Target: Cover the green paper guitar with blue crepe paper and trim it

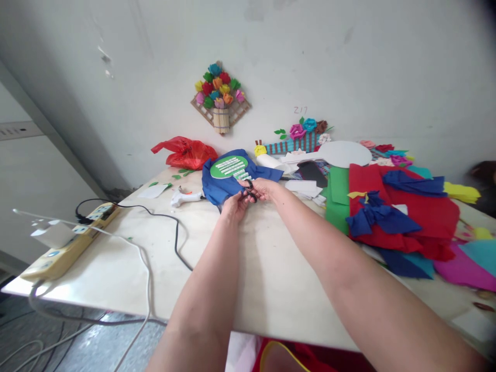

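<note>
Black-handled scissors (pixel 251 191) are in my right hand (pixel 265 189), whose fingers are closed around the handles. Just to the left, my left hand (pixel 233 207) is closed in a pinch at the front edge of a blue crepe paper sheet (pixel 215 190). What its fingertips hold is hidden, and the scissor blades cannot be made out between the hands. On the blue sheet, beyond my hands, lies a green oval piece (pixel 220 174) with rows of white strips (pixel 231 166) on it. A white glue gun (pixel 186 197) rests left of the blue sheet.
A yellowish power strip (pixel 72 248) with cables lies at the table's left edge. Behind are a red plastic bag (pixel 188 152) and a white paddle-shaped board (pixel 344 154). Red (pixel 422 206), green (pixel 337 199) and other coloured sheets pile up right. Paper flowers (pixel 219 88) hang on the wall.
</note>
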{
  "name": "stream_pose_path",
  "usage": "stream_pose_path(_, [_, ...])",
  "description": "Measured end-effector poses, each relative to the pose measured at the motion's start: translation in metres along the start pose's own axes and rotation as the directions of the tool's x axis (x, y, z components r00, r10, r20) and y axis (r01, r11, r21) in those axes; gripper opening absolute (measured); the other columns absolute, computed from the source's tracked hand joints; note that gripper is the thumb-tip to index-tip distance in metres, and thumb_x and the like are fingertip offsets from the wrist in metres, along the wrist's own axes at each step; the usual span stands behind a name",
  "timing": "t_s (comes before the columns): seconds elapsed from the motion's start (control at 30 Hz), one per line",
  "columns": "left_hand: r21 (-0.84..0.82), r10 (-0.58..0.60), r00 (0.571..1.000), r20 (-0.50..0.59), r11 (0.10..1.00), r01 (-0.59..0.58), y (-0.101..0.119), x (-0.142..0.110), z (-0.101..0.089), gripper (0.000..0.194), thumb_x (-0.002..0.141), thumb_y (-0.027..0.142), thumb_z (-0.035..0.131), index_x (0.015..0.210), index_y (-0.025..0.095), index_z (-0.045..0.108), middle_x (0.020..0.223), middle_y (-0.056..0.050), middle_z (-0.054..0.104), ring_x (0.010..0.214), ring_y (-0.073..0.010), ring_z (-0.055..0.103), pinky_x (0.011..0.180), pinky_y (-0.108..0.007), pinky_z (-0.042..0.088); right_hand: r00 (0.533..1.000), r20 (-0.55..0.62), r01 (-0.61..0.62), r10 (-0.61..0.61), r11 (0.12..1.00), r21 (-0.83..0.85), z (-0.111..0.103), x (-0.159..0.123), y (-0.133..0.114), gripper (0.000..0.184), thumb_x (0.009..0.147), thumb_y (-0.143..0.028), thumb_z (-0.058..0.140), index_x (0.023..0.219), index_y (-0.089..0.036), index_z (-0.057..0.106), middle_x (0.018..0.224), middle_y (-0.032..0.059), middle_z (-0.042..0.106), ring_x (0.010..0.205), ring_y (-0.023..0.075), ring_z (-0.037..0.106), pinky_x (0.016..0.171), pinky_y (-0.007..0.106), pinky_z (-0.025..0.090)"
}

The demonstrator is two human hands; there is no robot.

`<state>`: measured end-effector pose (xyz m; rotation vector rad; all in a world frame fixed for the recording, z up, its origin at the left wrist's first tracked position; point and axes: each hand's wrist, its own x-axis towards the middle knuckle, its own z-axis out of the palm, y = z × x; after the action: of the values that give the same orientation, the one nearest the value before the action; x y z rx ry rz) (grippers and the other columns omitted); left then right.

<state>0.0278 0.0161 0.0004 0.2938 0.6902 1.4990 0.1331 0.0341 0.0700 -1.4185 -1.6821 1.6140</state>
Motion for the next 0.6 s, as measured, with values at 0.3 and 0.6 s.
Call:
stream_pose_path(0.3, [0.004,0.021,1.0,-0.008,1.0,-0.021,-0.001,0.0,0.0,0.019,0.09,0.005,0.037,0.09,0.007,0.056,0.06,-0.004,0.056,0.047,-0.0101,0.056,0.047,-0.018,0.051,0.991,-0.1,0.093,-0.086,0.993,0.07,0.01,-0.008,0.006,0.042,0.077,-0.049,0.066,0.064,-0.011,0.052,0.04,-0.0025,0.049,0.032,0.0032,0.043,0.027,0.012,0.022])
stream_pose_path(0.6, [-0.015,0.043,0.998,-0.049,0.999,-0.044,0.002,0.0,0.002,0.018,0.084,0.003,0.038,0.084,0.01,0.056,0.063,-0.006,0.059,0.053,-0.0128,0.06,0.048,-0.02,0.052,0.99,0.133,0.047,-0.042,0.998,-0.035,-0.021,-0.01,0.014,0.051,0.079,-0.06,0.057,0.07,-0.01,0.058,0.045,0.0024,0.057,0.036,0.0083,0.052,0.034,0.015,0.038])
